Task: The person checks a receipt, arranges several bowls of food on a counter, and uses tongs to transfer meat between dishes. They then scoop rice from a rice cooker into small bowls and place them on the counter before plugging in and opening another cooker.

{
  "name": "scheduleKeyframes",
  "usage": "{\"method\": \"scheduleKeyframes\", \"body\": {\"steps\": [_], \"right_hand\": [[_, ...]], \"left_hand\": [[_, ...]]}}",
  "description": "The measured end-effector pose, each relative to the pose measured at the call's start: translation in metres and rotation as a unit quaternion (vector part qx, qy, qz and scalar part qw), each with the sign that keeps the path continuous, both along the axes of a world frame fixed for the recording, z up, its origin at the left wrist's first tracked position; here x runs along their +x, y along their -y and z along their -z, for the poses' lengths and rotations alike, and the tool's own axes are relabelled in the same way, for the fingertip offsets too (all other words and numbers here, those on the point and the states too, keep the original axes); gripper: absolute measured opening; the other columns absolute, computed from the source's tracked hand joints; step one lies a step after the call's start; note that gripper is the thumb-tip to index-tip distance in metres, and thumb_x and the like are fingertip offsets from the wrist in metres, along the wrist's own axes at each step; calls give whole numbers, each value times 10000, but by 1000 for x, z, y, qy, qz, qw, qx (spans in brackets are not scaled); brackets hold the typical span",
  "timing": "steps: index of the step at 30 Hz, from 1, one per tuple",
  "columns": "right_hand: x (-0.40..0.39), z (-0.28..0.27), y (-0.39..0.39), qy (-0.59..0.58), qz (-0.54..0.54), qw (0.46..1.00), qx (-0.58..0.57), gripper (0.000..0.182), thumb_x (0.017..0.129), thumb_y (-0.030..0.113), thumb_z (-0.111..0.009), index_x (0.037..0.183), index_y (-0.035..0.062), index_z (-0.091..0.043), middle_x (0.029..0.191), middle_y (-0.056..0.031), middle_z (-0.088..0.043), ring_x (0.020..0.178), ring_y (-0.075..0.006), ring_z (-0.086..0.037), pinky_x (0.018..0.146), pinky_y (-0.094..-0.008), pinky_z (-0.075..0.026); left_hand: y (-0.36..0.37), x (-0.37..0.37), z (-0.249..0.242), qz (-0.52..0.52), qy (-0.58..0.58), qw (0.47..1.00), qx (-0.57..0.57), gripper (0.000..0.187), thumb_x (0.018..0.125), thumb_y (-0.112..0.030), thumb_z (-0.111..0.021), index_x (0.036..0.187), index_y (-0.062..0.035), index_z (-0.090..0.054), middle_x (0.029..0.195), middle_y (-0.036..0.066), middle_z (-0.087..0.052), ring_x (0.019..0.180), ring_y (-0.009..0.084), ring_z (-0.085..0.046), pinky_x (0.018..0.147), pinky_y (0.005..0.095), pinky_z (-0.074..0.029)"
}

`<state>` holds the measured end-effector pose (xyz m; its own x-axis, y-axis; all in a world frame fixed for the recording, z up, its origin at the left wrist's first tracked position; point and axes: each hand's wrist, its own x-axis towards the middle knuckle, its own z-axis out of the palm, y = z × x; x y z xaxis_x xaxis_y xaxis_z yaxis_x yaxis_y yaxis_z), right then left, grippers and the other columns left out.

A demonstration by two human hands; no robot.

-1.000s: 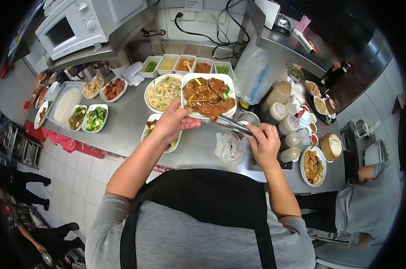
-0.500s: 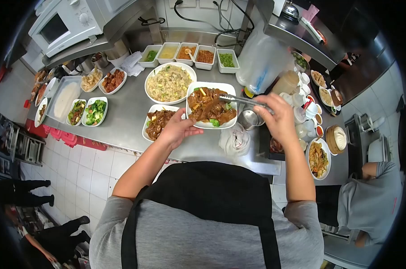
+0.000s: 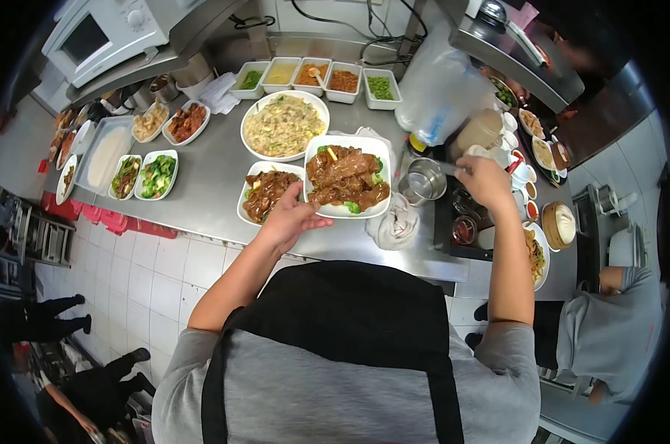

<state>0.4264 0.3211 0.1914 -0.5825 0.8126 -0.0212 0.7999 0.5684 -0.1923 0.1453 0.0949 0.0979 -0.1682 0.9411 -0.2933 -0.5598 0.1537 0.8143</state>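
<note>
My left hand [image 3: 290, 216] grips the lower left corner of a square white dish [image 3: 385, 206], thumb by its rim. Glossy brown sauced meat [image 3: 342, 174] with bits of broccoli fills that dish. My right hand [image 3: 486, 181] is closed on metal tongs [image 3: 447, 169], which point left above a metal cup [image 3: 424, 181]. A second dish of sauced meat [image 3: 267, 194] lies just left of the held one, partly behind my left hand. Behind them is a round plate of fried rice [image 3: 285, 126]. A crumpled white cloth [image 3: 394, 224] sits right of the held dish.
Small tubs of toppings [image 3: 342, 81] line the back of the steel counter [image 3: 209, 177]. Dishes of broccoli [image 3: 157, 176] and other food stand left. Plastic bags [image 3: 442, 89], sauce cups [image 3: 531, 191] and a bamboo steamer [image 3: 558, 226] are right. A co-worker [image 3: 608, 333] stands at the right.
The tongs have left the meat and moved right with my right hand, toward the metal cup. My left hand still has the dish, now seen slightly lower left.
</note>
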Motion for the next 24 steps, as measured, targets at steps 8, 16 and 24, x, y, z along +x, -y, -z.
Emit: {"method": "scheduleKeyframes", "body": {"steps": [8,16,24], "right_hand": [[-17,63,51,-64,-72,974,204,94,729,91,-650,802,31,-650,874,-128,-577,863,-315,-531,753,-397,-448],[20,129,139,-289,39,952,-91,125,716,106,-697,741,42,-593,1074,-126,-567,1037,-248,-521,873,-346,-406],[4,140,138,-575,201,750,-257,124,788,-15,-599,886,11,-528,953,-89,-608,893,-146,-575,800,-275,-460]], "left_hand": [[23,-16,-1,-38,-42,998,-33,462,844,-3,-500,1253,-20,-286,1104,178,-549,779,259,-663,676,274,-573],[0,37,69,-2,47,998,-29,457,893,-19,-478,1289,-33,-250,1219,174,-470,946,268,-600,852,369,-517],[-2,38,88,98,49,994,-18,598,892,35,-459,1386,-88,-145,1229,189,-486,1086,271,-556,912,335,-473]]}}
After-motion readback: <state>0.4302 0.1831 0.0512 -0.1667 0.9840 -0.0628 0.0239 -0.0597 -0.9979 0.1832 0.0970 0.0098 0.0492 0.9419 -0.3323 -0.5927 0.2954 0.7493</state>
